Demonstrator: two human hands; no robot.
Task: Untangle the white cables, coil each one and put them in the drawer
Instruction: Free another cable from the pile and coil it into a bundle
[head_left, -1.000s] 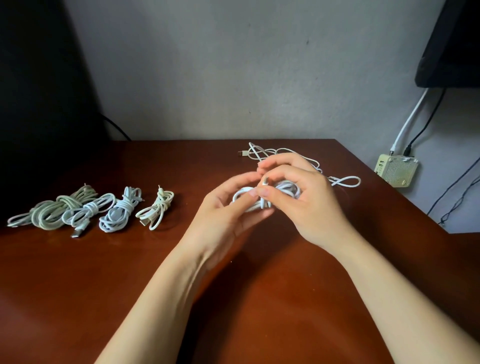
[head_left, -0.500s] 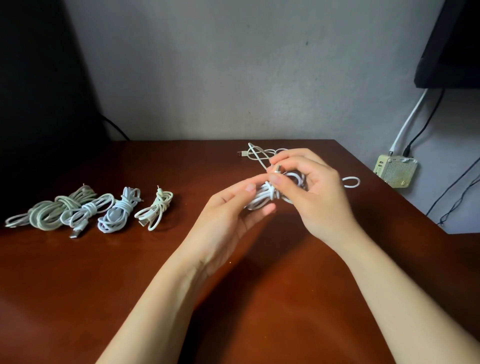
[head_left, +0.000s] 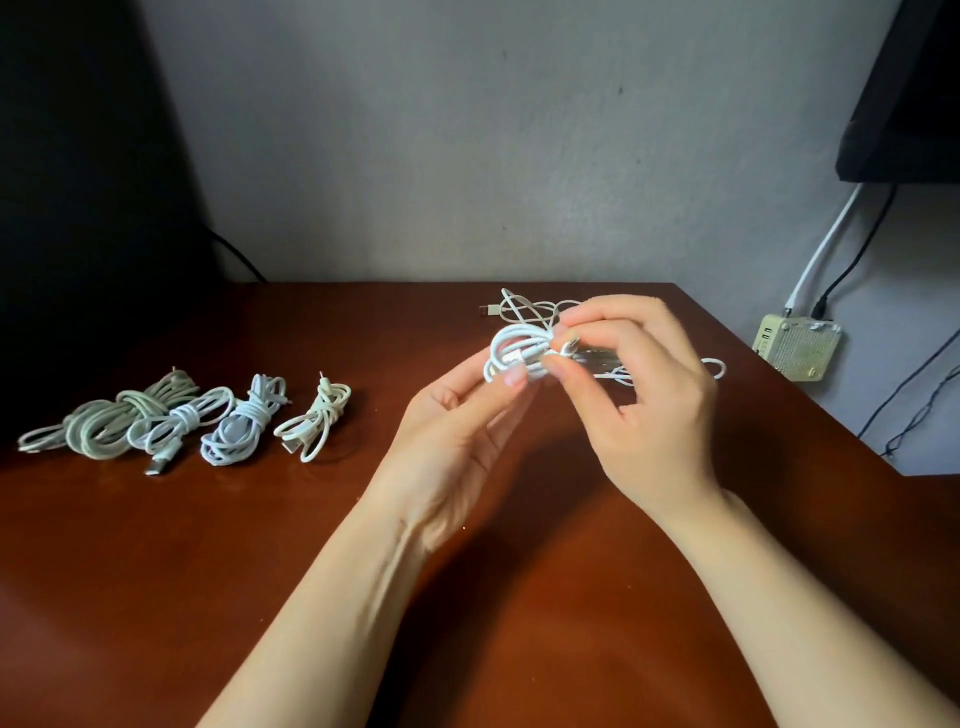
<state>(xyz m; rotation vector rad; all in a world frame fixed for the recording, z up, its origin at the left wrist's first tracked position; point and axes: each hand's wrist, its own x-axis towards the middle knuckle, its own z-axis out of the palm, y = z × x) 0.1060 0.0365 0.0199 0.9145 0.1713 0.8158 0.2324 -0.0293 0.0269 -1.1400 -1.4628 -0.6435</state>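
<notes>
A coiled white cable (head_left: 514, 353) hangs above the brown table (head_left: 208, 571), held between both hands. My left hand (head_left: 457, 436) grips the coil from below with thumb and fingers. My right hand (head_left: 639, 395) pinches the cable's plug end at the coil's right side. Behind my hands a loose white cable (head_left: 524, 306) lies on the table, partly hidden, with one loop (head_left: 714, 366) showing to the right. Several tied cable bundles (head_left: 176, 421) lie in a row at the left. No drawer is in view.
A dark object (head_left: 78, 208) stands at the back left with a black wire beside it. A pale charger box (head_left: 795, 345) with wires sits off the table's right edge under a black screen (head_left: 914, 93). The grey wall is right behind the table.
Both hands have lifted the coil slightly and shifted it right. The right hand has moved from wrapping over the coil to pinching the plug end at its side.
</notes>
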